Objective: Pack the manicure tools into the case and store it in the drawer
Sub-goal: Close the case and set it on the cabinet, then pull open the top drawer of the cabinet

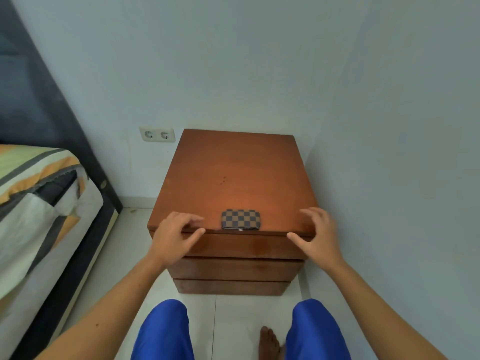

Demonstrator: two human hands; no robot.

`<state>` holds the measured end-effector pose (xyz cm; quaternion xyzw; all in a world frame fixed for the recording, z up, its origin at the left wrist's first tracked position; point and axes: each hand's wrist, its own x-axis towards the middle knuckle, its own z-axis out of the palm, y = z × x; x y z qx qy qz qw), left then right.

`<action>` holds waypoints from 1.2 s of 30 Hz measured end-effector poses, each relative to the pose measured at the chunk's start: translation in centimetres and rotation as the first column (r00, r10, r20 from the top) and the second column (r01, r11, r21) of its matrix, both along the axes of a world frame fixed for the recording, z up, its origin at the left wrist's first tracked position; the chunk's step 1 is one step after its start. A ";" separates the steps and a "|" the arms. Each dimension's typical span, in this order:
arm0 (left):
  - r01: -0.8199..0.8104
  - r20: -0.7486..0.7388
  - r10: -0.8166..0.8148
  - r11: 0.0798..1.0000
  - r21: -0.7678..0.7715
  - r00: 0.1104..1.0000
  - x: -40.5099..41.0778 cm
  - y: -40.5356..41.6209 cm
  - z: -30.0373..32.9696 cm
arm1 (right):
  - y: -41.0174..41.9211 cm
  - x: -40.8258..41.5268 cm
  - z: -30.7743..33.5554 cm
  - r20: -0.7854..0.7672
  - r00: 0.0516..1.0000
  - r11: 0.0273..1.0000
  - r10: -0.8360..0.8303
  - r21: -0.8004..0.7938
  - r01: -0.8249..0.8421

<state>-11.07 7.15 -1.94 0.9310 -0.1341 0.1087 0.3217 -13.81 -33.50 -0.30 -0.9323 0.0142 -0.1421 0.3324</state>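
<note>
A small checkered brown-and-dark manicure case (240, 219) lies closed at the front edge of a wooden nightstand (233, 172). Its metal clasp faces me. Below the top are three closed drawer fronts, the top drawer (246, 246) just under the case. My left hand (174, 236) hovers at the front left edge, fingers spread, holding nothing. My right hand (315, 235) is at the front right edge, fingers spread too, empty. The case sits between both hands, untouched. No loose tools are visible.
A bed (39, 203) with a striped cover and dark headboard stands to the left. A double wall socket (157, 134) is behind the nightstand. A wall runs close along the right. My knees in blue shorts (166, 331) and a bare foot are on the tiled floor.
</note>
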 end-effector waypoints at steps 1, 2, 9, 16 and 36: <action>-0.071 0.053 0.070 0.997 0.023 0.996 -0.3 1.2 -0.5 | -1.0 -0.4 -0.5 -0.006 0.995 0.994 -0.099 0.036 0.099; -0.160 0.081 0.158 0.987 0.021 0.984 -0.4 2.3 -1.0 | -1.8 -0.9 -1.1 -0.058 0.982 0.978 -0.182 0.093 0.187; -0.341 -0.248 0.268 0.879 -0.333 0.931 -1.3 2.9 -1.8 | -1.4 -1.8 -2.3 -0.341 0.935 0.871 -0.100 0.423 0.248; -0.410 -0.229 0.348 0.841 -0.353 0.909 -4.4 2.4 -3.1 | -1.2 -3.1 -2.5 -0.364 0.909 0.898 -0.202 0.300 0.321; -0.498 -0.232 0.463 0.858 -0.125 0.855 -14.4 6.3 -2.8 | -1.5 -14.7 -3.5 -0.345 0.896 0.907 -0.278 0.215 0.364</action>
